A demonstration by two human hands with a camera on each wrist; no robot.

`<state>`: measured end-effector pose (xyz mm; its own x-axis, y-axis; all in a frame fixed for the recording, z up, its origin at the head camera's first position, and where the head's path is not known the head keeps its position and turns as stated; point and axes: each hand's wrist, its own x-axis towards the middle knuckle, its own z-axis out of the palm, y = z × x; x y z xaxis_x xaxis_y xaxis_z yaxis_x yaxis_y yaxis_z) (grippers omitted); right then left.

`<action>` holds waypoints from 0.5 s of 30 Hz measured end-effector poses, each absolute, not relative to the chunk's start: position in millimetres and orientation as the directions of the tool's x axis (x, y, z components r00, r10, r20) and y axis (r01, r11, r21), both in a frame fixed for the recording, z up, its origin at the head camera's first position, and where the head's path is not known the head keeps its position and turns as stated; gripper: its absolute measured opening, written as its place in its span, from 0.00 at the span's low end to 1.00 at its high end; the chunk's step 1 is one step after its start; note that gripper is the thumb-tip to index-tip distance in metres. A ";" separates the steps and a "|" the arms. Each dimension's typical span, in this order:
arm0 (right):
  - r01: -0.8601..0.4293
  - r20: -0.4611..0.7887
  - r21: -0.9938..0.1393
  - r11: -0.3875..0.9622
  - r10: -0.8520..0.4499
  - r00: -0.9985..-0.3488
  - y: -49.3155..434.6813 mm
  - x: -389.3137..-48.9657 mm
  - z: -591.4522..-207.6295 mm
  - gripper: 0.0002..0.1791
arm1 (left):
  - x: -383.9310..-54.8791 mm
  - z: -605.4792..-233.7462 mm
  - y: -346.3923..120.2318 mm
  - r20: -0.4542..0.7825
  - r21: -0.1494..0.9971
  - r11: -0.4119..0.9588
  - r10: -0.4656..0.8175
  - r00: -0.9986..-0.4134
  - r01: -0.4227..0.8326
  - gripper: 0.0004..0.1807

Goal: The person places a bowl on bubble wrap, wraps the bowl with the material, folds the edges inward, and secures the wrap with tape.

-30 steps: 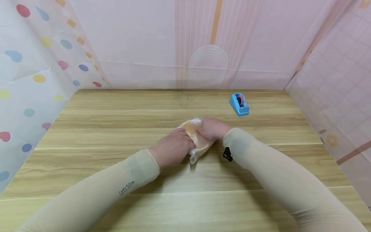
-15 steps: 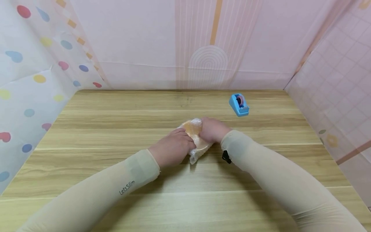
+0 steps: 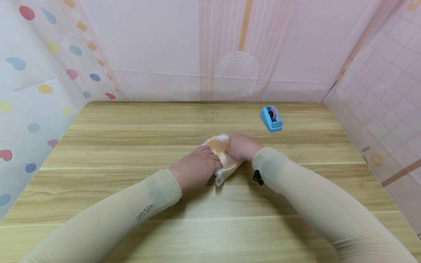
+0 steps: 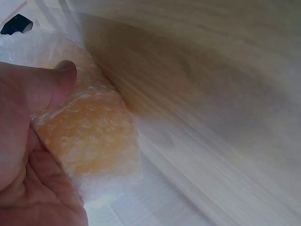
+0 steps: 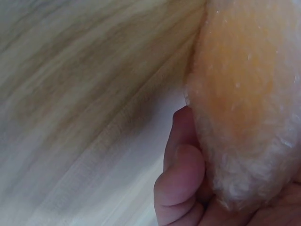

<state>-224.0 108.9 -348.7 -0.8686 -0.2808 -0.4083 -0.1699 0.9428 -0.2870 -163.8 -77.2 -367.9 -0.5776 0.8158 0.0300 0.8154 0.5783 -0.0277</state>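
Between both hands, at the middle of the table, is a bubble-wrapped bundle (image 3: 227, 160), with something orange showing through the clear wrap. My left hand (image 3: 196, 166) grips its left side; in the left wrist view the thumb lies across the bubble wrap (image 4: 89, 136) and the palm is beneath. On the far right side my right hand (image 3: 242, 147) holds the same bundle. The right wrist view shows curled fingers (image 5: 181, 181) under the edge of the wrap. What lies inside the wrap is hidden apart from its orange colour.
A light blue tape dispenser (image 3: 271, 119) with a pink roll stands at the back right of the wooden table (image 3: 131, 131). Patterned sheets (image 3: 158, 47) hang behind the table and along both sides.
The right hand and wrist have shifted very slightly over the bundle. The left hand, the bundle and the tape dispenser stay in place.
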 end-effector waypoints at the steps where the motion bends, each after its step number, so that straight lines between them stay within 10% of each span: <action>1: -0.168 -0.410 -0.288 0.943 -0.280 -0.868 108.8 -224.3 -348.9 0.32 | -163.7 -367.7 -77.2 0.030 -0.029 0.578 0.816 -0.577 0.815 0.08; 15: -0.133 -0.419 -0.344 0.929 -0.279 -0.864 115.0 -223.2 -344.2 0.40 | -163.5 -365.8 -76.9 0.025 -0.036 0.578 0.816 -0.578 0.815 0.09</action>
